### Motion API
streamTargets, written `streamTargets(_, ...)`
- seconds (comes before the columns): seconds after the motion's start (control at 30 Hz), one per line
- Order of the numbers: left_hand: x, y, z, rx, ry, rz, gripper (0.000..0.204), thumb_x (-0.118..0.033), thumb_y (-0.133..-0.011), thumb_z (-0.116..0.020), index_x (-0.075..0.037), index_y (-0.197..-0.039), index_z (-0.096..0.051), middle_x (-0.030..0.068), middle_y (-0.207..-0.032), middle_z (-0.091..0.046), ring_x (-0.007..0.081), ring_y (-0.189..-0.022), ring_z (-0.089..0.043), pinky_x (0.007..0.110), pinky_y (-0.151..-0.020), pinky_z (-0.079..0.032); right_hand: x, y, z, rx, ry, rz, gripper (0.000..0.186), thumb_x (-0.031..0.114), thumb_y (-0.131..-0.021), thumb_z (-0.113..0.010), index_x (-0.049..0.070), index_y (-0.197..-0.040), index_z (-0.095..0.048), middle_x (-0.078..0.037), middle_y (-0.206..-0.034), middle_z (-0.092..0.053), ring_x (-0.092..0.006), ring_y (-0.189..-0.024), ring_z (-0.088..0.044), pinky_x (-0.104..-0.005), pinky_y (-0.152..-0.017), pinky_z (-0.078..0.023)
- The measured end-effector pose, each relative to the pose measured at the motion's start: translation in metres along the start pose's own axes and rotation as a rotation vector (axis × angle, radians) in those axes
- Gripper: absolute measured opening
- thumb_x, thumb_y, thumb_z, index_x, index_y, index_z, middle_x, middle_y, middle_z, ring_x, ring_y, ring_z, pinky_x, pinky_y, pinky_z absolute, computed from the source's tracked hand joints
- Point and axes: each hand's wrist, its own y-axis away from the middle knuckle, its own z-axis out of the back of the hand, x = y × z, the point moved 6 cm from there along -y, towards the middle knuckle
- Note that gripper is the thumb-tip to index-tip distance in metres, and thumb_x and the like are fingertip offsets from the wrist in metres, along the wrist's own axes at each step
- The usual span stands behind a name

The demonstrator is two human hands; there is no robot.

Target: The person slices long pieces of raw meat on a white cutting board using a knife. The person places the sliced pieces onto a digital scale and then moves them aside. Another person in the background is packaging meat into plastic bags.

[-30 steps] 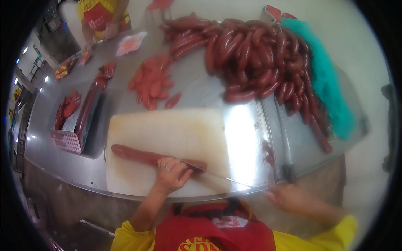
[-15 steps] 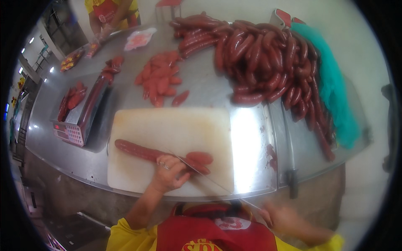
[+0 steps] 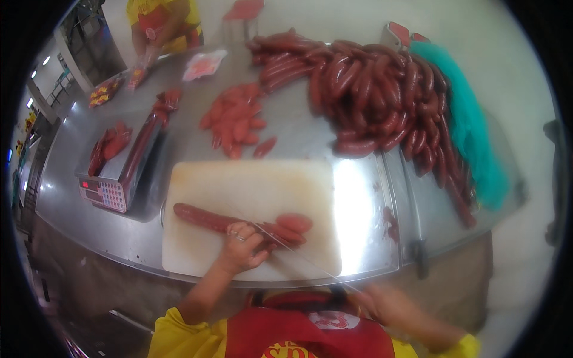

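Toward the left edge of the steel worktop (image 3: 71, 194) stands a scale (image 3: 112, 197) with a keypad and a lit red display; nearer the far-left corner lie yellow-and-red packets (image 3: 106, 92), and by the far edge a white pack (image 3: 205, 64) of pinkish pieces. A teal cloth (image 3: 474, 131) trails along the right edge, while a thin rod with a dark handle (image 3: 421, 256) has that handle at the near edge. Beyond the far edge are a co-worker (image 3: 152, 21) in a yellow shirt and red apron, and a red stool (image 3: 243, 9).
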Motion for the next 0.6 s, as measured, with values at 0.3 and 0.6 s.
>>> streamTargets(0.3,0.001,-0.001,0.002,0.015,0.061,0.008,0.025,-0.018,-0.066,-0.077,-0.015,-0.086,-0.061,0.0033,-0.089,-0.058,0.0243,-0.089,-0.055,0.038,-0.078,-0.038,0.074,-0.132,-0.028,-0.346,-0.082,0.314,0.042,0.041,-0.099,-0.043,0.002,-0.087,-0.054,-0.024,-0.061,-0.059,-0.0449,-0.058,-0.06,-0.0506,-0.053,-0.048)
streamTargets(0.6,0.014,0.01,0.02,-0.009,-0.031,0.047,0.023,-0.018,-0.067,-0.074,-0.014,-0.085,-0.061,0.0033,-0.088,-0.058,0.025,-0.089,-0.055,0.038,-0.078,-0.038,0.021,0.004,0.006,-0.038,0.095,-0.005,0.047,0.048,-0.096,-0.046,0.002,-0.089,-0.053,-0.023,-0.067,-0.063,-0.0449,-0.063,-0.062,-0.0531,-0.057,-0.05)
